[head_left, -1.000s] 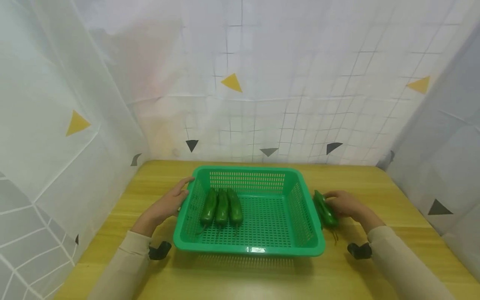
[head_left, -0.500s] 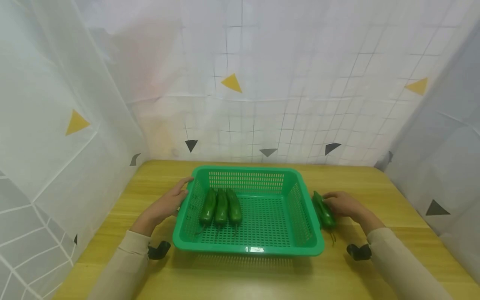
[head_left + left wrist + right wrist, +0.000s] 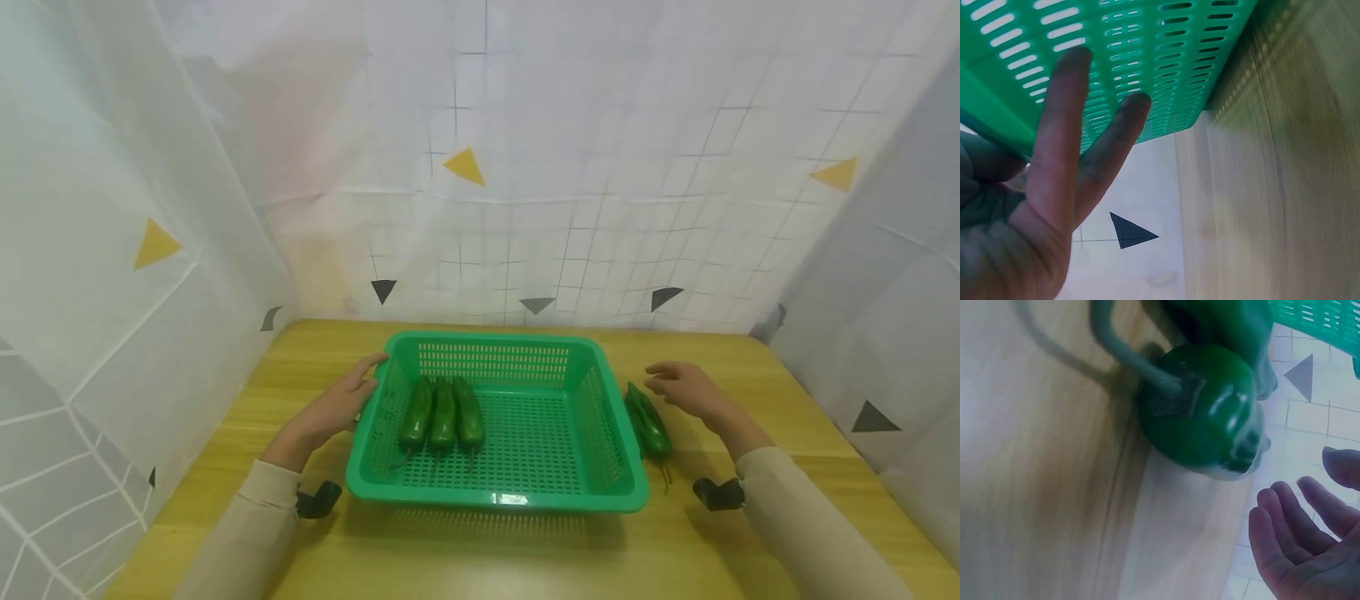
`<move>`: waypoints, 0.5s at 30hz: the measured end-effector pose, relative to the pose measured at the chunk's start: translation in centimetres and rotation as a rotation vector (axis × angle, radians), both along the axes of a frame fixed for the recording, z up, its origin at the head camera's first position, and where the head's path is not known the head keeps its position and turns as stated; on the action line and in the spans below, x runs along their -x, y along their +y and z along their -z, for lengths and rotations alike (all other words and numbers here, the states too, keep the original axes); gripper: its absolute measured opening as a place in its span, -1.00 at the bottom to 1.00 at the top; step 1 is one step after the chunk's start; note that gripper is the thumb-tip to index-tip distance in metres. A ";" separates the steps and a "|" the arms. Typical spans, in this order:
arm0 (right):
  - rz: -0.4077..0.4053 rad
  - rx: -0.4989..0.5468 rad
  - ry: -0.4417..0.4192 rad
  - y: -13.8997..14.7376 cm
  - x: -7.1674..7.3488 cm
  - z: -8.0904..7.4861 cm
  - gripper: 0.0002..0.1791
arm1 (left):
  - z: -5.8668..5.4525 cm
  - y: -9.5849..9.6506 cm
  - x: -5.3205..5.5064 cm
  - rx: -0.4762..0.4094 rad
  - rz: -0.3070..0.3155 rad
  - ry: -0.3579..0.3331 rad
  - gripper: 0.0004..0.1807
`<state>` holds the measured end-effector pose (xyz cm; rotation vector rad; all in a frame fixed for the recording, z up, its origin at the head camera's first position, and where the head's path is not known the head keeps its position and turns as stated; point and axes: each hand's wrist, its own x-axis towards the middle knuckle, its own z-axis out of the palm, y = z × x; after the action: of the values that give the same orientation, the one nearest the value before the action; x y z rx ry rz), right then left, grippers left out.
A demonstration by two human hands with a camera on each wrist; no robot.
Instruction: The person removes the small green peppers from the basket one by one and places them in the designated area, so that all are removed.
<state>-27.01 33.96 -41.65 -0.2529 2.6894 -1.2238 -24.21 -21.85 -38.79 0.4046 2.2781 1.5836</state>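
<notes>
A green plastic basket (image 3: pixel 495 502) with slotted walls stands on the table. Inside, at its left, three green peppers (image 3: pixel 443 417) lie side by side, stems toward me. My left hand (image 3: pixel 333 410) rests at the basket's left side; the left wrist view has two straight fingers (image 3: pixel 1060 137) against the slotted wall. Outside the right wall lie two more green peppers (image 3: pixel 652 429), close together; one pepper's rounded stem end (image 3: pixel 1200 406) fills the middle of the right wrist view. My right hand (image 3: pixel 686 390) hovers just beyond them, apart from them, fingers loosely bent and holding nothing.
The wooden table (image 3: pixel 480 567) runs back to a white patterned sheet (image 3: pixel 585 125), with similar sheets at both sides. Each wrist carries a black device (image 3: pixel 318 500) below its sleeve cuff.
My right hand has let go of the pepper beside the basket and lifted back and away from it. Both peppers there slid slightly left, closer to the basket. My left hand stays put.
</notes>
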 end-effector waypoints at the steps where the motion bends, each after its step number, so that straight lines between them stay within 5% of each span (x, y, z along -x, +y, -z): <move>1: 0.003 0.001 0.010 -0.1 0.0 -0.1 -0.41 | 0.0 0.0 0.0 0.000 -0.001 0.000 -0.46; 15: 0.016 -0.028 0.112 -1.5 0.2 -1.8 -0.42 | 0.0 0.0 0.0 0.006 0.000 0.005 -0.46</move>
<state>-27.23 32.50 -39.88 -0.3052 2.8062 -1.2095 -24.24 -21.85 -38.83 0.4074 2.2860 1.5766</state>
